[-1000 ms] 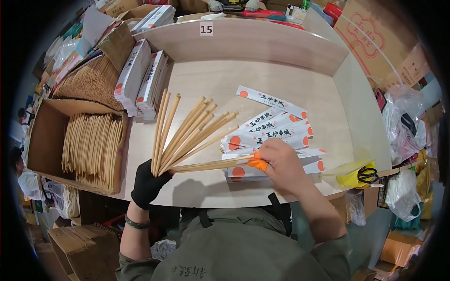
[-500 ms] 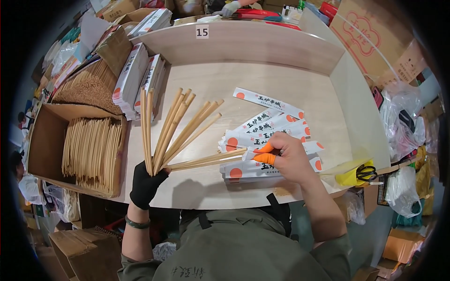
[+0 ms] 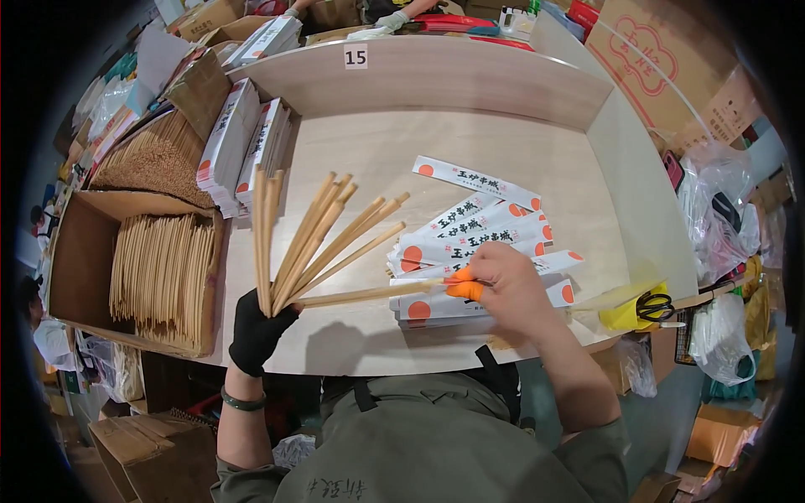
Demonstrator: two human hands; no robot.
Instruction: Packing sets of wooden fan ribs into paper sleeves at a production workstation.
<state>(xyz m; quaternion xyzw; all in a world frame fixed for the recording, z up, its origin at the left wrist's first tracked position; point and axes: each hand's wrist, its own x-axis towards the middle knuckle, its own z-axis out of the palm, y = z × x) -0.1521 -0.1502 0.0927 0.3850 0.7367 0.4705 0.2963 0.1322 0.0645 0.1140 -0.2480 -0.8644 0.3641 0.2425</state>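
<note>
My left hand (image 3: 258,334), in a black fingerless glove, is closed round the lower ends of several wooden chopsticks (image 3: 310,236), which fan up and outward. A lower pair of chopsticks (image 3: 369,293) points right from that bunch, lying close together. At its far end, my right hand (image 3: 510,287), with orange finger cots on thumb and forefinger, pinches the tips. Whether a paper sleeve is also between those fingers is hidden. Under and beside the right hand lies a spread pile of white paper chopstick sleeves (image 3: 436,226) with orange dots.
A cardboard box (image 3: 67,260) of chopsticks stands at left, with stacked sleeves (image 3: 226,142) behind it. Raised boards (image 3: 453,75) edge the table. Black-handled scissors (image 3: 654,308) sit in a yellow holder at right. Beyond the back board, another person's gloved hand (image 3: 392,21) shows.
The lower chopsticks, spread slightly apart before, now lie together. The white sleeve end seen at my right fingertips no longer shows there. The fanned bunch has tipped slightly right.
</note>
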